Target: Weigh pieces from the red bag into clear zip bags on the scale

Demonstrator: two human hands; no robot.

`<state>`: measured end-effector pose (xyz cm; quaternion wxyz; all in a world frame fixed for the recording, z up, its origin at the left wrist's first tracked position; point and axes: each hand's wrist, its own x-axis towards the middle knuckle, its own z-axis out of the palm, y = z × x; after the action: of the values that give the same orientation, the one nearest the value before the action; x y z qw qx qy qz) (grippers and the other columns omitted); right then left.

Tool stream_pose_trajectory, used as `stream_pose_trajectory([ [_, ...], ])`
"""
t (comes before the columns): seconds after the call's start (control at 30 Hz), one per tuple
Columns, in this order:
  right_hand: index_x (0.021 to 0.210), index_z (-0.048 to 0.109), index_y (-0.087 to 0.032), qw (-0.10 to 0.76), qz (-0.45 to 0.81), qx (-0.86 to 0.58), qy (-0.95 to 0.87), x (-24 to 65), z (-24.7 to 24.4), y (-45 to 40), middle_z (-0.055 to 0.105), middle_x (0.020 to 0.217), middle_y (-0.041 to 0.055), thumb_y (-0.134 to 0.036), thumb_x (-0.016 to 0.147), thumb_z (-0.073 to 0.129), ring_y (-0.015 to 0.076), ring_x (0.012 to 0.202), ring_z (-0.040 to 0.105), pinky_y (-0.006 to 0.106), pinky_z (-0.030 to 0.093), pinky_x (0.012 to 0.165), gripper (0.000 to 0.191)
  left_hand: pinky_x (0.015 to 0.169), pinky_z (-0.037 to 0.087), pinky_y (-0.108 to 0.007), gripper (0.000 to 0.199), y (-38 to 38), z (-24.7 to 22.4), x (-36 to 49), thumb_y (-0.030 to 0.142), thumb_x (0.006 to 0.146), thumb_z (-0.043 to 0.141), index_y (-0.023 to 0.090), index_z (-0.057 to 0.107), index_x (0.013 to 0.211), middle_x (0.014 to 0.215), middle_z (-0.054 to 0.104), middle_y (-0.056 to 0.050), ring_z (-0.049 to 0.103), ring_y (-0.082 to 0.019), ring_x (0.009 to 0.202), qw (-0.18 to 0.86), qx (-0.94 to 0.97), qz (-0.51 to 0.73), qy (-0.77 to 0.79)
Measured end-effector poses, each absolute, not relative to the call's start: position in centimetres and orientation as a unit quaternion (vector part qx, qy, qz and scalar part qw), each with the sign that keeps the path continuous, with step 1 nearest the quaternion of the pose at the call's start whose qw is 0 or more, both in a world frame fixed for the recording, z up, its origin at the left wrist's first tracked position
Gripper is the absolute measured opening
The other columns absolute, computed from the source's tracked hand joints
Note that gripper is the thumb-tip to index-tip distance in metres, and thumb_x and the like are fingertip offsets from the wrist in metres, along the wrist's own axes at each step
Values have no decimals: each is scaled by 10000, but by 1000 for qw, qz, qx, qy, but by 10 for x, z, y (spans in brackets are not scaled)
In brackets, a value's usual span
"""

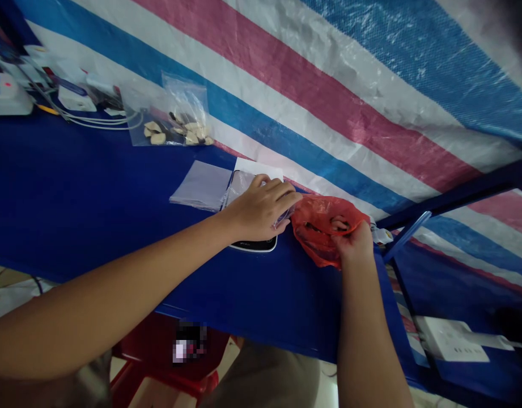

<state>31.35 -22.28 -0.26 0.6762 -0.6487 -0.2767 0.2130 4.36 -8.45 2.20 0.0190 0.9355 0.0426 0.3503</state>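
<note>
Over a small flat scale (254, 245) on the blue table, my left hand (261, 209) has its fingers curled round the edge of a clear plastic bag (241, 184). My right hand (349, 235) reaches into the mouth of a red plastic bag (318, 215); its fingertips are bent inward among dark contents, and what they hold is hidden. The red bag lies just right of my left fingertips. A stack of clear plastic bags (203, 184) rests left of the scale, and a white sheet (261, 168) shows behind it.
Clear bags with pale chunks (192, 133) lie against the striped sheeting (286, 79). White devices and cables (76, 96) are at the back left. A metal frame (456, 192) stands right. A red stool (167, 351) is below the table (94, 198), and a white power strip (452, 340) lies lower right.
</note>
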Motion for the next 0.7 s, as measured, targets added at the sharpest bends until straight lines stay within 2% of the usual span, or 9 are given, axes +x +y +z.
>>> stream_pose_trajectory([
  [0.07, 676, 476, -248, 653, 128, -693, -278, 305, -2, -222, 491, 576, -58, -328, 747, 624, 122, 529, 505, 223, 482, 481, 182, 967, 344, -430, 356, -84, 22, 44, 251, 915, 568, 159, 518, 1254, 1206, 635, -115, 577, -262, 1103, 18, 935, 353, 41],
  [0.13, 738, 585, -231, 617, 67, -725, -300, 294, -1, -220, 631, 715, 2, -331, 735, 663, 180, 700, 614, 302, 566, 638, 127, 964, 345, -429, 356, -84, 22, 44, 250, 914, 567, 161, 519, 1255, 1204, 636, -116, 576, -263, 1099, 18, 935, 352, 41],
  [0.23, 908, 710, -200, 455, 12, -791, -409, 277, 3, -216, 744, 1002, 102, -391, 772, 675, 289, 988, 669, 430, 565, 885, 237, 964, 346, -429, 362, -85, 22, 44, 244, 903, 578, 164, 523, 1251, 1204, 639, -118, 573, -266, 1098, 21, 935, 352, 42],
  [0.3, 1022, 734, -190, 330, 10, -818, -472, 268, 4, -212, 751, 1092, 131, -422, 838, 623, 323, 1062, 673, 477, 531, 963, 317, 964, 345, -432, 367, -85, 22, 44, 247, 903, 581, 162, 524, 1256, 1210, 638, -121, 571, -269, 1101, 21, 934, 354, 42],
  [0.33, 1077, 733, -185, 296, 15, -824, -482, 264, 3, -211, 748, 1126, 139, -423, 861, 605, 328, 1088, 673, 487, 516, 989, 346, 963, 345, -434, 371, -85, 22, 44, 250, 904, 581, 161, 524, 1259, 1216, 637, -124, 570, -271, 1103, 20, 934, 355, 42],
  [0.47, 1309, 651, -186, 285, 17, -810, -511, 253, -3, -209, 669, 1342, 137, -419, 907, 572, 302, 1258, 612, 487, 447, 1104, 472, 967, 343, -435, 363, -85, 21, 44, 257, 916, 567, 154, 528, 1262, 1237, 632, -132, 569, -272, 1120, 18, 935, 353, 41],
  [0.53, 1349, 628, -205, 291, 38, -793, -534, 250, -6, -209, 658, 1362, 119, -436, 937, 541, 288, 1288, 593, 490, 440, 1116, 481, 969, 344, -433, 353, -85, 21, 44, 261, 928, 551, 151, 529, 1263, 1236, 631, -128, 570, -269, 1126, 16, 935, 352, 40],
  [0.63, 1291, 666, -209, 287, 60, -797, -528, 249, -5, -208, 707, 1260, 120, -455, 967, 508, 301, 1226, 625, 493, 489, 1052, 436, 973, 345, -434, 352, -85, 20, 44, 256, 928, 552, 152, 529, 1264, 1233, 630, -124, 572, -267, 1131, 14, 935, 352, 41],
  [0.7, 1173, 714, -198, 272, 66, -806, -522, 250, -3, -206, 740, 1149, 125, -419, 973, 499, 299, 1131, 661, 464, 516, 1001, 367, 971, 346, -434, 348, -85, 20, 45, 248, 921, 562, 155, 533, 1255, 1227, 634, -124, 574, -269, 1129, 17, 936, 349, 43],
])
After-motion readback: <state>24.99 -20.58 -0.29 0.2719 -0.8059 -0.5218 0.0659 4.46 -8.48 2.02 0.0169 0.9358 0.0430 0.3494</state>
